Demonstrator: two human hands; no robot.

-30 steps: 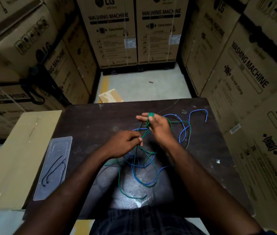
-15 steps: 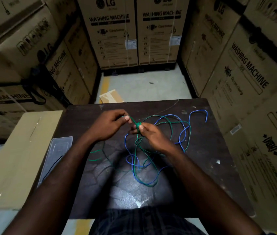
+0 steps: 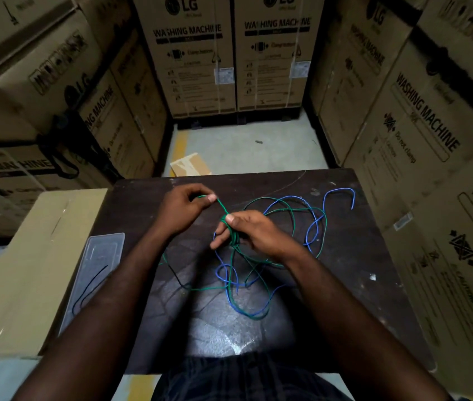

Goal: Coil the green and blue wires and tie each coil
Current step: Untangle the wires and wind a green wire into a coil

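A green wire (image 3: 293,208) and a blue wire (image 3: 314,224) lie tangled in loose loops on the dark table (image 3: 359,285). My right hand (image 3: 251,233) holds several turns of the green wire wound round its fingers, with the thumb pressed on top of the small coil. My left hand (image 3: 184,208) pinches the green wire between thumb and forefinger. A short taut stretch runs from that pinch down to the coil. The blue wire's free end curls up at the table's far right.
A clear plastic lid (image 3: 96,273) with thin black ties on it lies at the table's left edge, beside a flat cardboard box (image 3: 26,267). Tall washing machine cartons (image 3: 194,53) wall in the table on three sides. A cardboard scrap (image 3: 190,164) lies on the floor beyond.
My left hand has moved up and away from me, drawing the green wire taut. My right hand came back toward me with the green turns on its fingers.
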